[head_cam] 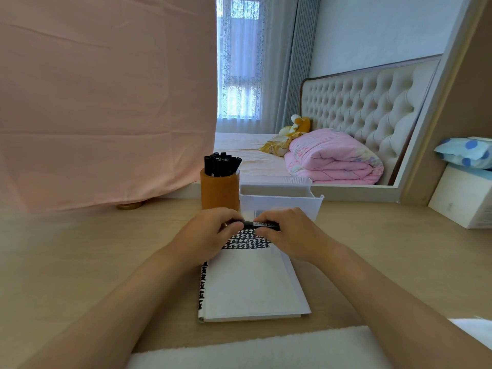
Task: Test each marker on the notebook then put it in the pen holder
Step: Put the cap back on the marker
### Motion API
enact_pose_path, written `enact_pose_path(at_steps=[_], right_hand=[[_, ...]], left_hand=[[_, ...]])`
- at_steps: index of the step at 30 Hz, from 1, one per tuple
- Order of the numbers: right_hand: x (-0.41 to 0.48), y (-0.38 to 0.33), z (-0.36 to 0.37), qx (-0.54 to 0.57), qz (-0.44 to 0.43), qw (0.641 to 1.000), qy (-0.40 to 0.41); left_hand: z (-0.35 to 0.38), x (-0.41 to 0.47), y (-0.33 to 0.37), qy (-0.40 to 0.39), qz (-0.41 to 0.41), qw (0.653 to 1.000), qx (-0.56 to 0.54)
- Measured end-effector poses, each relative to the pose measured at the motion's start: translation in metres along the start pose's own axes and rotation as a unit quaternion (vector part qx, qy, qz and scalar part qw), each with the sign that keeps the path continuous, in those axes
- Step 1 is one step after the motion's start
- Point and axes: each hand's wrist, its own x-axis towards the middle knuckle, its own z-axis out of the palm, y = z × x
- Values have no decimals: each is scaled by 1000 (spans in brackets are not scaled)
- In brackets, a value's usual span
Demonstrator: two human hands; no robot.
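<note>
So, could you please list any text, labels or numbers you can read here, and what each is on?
Nothing can be quoted.
Marker: white label with dark print, too small and blurred to read.
Notebook: rows of black marks at the page top and left edge, not legible as words.
Box at far right: a faint mark, unreadable.
Pen holder: no text visible.

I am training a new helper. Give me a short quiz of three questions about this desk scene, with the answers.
1. True or false: the left hand and the right hand both hold one marker over the notebook.
2. The pen holder stands: A) left of the white bin; B) right of it; C) inside it.
3. Fill in: the marks on the page are ___.
Key: 1 true; 2 A; 3 black.
</note>
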Motion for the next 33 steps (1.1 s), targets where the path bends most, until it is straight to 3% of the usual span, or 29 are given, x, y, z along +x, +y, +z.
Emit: enact_pose_path(at_steps=[7,14,21,25,33], right_hand=[[1,-4,6,-12,-33,999,2],[1,-16,5,99,32,994,-45],[4,-18,6,102,65,991,-58],[7,-20,4,177,87,980,-15],[61,-22,-21,272,168,933,162]], left_hand=[[-4,2,0,7,10,1000,-22],[-9,4,3,27,39,999,-19],[-9,3,1,52,19,998,-28],[-20,11,-8,117,-19,992,-52],[-47,64,-38,213,-101,970,-56]])
